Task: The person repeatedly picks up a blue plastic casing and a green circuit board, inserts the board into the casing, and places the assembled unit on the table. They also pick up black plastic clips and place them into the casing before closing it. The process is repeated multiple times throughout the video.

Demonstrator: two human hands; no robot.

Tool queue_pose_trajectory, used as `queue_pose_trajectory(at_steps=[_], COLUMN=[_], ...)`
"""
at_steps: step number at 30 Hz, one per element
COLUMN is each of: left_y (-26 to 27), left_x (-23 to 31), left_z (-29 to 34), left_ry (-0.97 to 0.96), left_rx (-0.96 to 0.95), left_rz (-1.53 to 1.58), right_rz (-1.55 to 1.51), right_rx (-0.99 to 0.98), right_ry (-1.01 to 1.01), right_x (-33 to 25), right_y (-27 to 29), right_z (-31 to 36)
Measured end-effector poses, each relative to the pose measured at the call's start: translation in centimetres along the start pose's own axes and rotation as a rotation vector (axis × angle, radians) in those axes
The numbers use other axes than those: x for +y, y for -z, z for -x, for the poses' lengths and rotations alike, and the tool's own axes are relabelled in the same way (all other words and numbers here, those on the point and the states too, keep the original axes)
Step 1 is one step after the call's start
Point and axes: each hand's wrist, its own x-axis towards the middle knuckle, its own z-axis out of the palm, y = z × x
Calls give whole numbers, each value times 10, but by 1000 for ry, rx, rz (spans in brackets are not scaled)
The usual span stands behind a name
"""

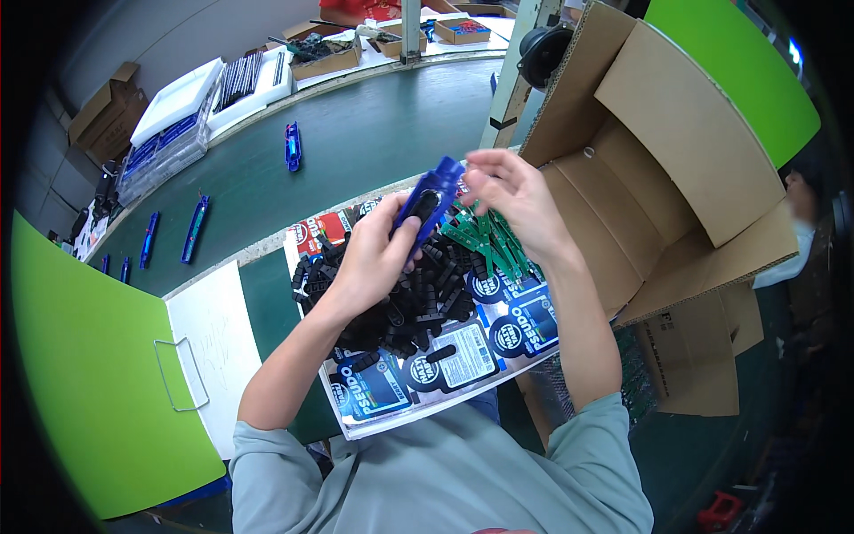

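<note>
While my left grip [372, 253] clamps the long blue plastic casing [432, 198] | right grip [523, 198] parted beside it | I'd hold it steady

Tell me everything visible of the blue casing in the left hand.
The blue casing is long, glossy and plastic-looking, with a dark oval on its visible face. It slants, far end toward the right, above heaped black parts. The left hand grips it, thumb against its side; the right hand is beside the far end, contact unclear.
</note>
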Motion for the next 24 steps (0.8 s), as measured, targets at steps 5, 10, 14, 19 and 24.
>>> queue_pose_trajectory(at_steps=[5, 10, 14, 19, 24], left_y=[14, 17, 17, 22, 11], left_x=[-6, -9, -11, -15, -17], left_z=[12, 19, 23, 28, 29], left_ry=[40, 49, 20, 120, 87], left_rx=[1, -6, 1, -23, -123], left_rz=[133, 118, 70, 113, 206], right_rz=[894, 1139, 1115, 766, 156], right_rx=[58, 128, 161, 119, -13], right_ry=[-24, -2, 3, -88, -57], right_x=[73, 79, 94, 59, 34], right_y=[41, 20, 20, 23, 29], right_z=[2, 2, 0, 4, 22])
